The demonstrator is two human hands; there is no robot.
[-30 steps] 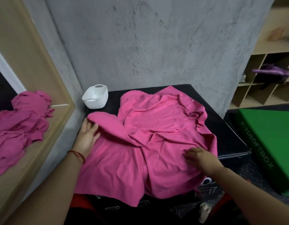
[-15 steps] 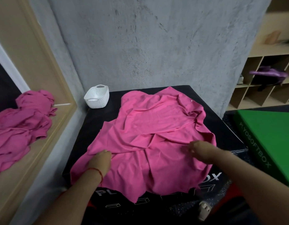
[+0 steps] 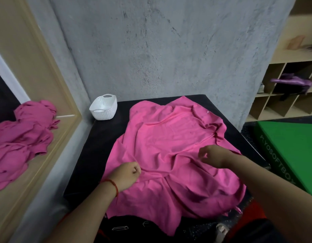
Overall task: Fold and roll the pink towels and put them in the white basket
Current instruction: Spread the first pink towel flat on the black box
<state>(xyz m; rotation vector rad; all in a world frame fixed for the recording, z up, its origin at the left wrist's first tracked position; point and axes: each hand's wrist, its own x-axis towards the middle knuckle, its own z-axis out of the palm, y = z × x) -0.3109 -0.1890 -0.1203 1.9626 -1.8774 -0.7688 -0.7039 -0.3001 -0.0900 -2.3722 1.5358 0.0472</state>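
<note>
Fabric of the pink towel (image 3: 169, 141) is gripped by the left hand (image 3: 127, 176), whose fingers are curled into the cloth near the towel's near-left part; creases are seen running out from that fist. A red cord (image 3: 114, 185) is worn on that wrist. The right hand (image 3: 214, 155) is held over the towel's right part with fingers and thumb curled toward each other. It is blurred, so it cannot be told whether cloth is pinched between them.

The towel is spread across a black box (image 3: 99, 137). It lies under and between both hands, and its near edge is draped over the box's front.

The white basket (image 3: 106, 113) is set on the far left corner of the box, well apart from both hands and just clear of the towel's far edge. Only its own white walls are seen inside it.

The towel is rumpled rather than flat. Long folds are gathered toward the middle, the right edge is bunched, and a small white dot is seen near the far right corner.

More pink towels (image 3: 23, 137) are heaped on a wooden ledge (image 3: 43, 172) at the left. A green box (image 3: 295, 151) is seen at the right.
</note>
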